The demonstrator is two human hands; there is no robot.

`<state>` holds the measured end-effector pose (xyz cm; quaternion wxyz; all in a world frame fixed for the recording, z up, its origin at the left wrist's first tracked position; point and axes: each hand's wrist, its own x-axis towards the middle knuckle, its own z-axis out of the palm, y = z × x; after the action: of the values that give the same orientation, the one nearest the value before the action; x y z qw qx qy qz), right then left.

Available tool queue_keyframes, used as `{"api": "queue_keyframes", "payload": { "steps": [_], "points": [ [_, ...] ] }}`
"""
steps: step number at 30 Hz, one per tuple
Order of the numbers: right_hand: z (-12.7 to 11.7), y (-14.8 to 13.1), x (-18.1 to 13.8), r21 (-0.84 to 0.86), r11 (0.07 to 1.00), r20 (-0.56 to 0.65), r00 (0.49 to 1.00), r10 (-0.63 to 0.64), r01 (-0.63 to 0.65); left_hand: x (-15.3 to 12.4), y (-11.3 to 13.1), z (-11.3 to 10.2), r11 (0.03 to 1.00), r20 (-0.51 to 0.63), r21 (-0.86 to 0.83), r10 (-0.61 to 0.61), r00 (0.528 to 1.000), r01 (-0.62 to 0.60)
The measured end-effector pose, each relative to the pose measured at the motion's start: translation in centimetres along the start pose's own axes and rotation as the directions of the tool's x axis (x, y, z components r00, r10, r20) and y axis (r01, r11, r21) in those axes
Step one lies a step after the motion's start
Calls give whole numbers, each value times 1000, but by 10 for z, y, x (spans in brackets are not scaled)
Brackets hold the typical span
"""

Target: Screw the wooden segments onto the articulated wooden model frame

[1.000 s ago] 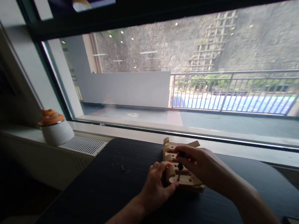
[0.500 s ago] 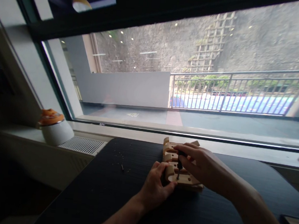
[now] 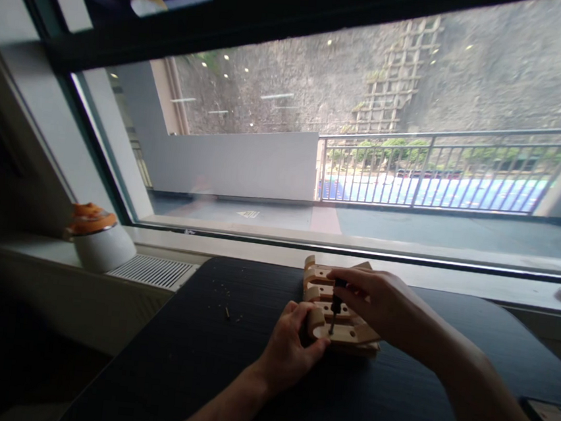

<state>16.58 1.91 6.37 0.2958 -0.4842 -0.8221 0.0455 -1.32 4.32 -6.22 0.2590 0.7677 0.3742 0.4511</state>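
Left hand (image 3: 291, 350) clasped round pale, slotted wooden block (image 3: 349, 334), right hand (image 3: 380, 306) pinching slim dark screwdriver (image 3: 333, 310)

Near the centre of the frame I see pale, bare, smooth-sanded wood in the slotted block (image 3: 348, 336), a screwdriver (image 3: 334, 308) with a dark matt handle and thin metal shaft, a black matt table (image 3: 205, 375) with faint grain, and, at left, a glossy white pot (image 3: 102, 253).

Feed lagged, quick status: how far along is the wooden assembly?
Done: several wooden pieces form one block. In hand: left hand steadies it, right hand holds the screwdriver upright on the near piece. Left: probably more; small loose bits lie on the table.
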Motion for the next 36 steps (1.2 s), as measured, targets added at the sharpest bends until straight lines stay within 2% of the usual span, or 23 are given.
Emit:
{"api": "queue_keyframes", "payload": {
  "steps": [11, 27, 31, 36],
  "points": [
    [3, -6, -2, -112, 994, -24, 1000, -16, 13, 0, -2, 0, 1000, 6, -7, 16, 1000, -16],
    [-1, 1, -1, -77, 997, -26, 1000, -15, 13, 0, 1, -2, 1000, 31, 12, -4, 1000, 3],
    [1, -1, 0, -84, 996, -31, 1000, -2, 0, 0, -2, -4, 999, 43, 10, 46, 998, -47],
    [0, -5, -3, -48, 999, -15, 1000, -20, 20, 0, -1, -10, 981, 97, 65, 175, 980, -181]
  ]
}}
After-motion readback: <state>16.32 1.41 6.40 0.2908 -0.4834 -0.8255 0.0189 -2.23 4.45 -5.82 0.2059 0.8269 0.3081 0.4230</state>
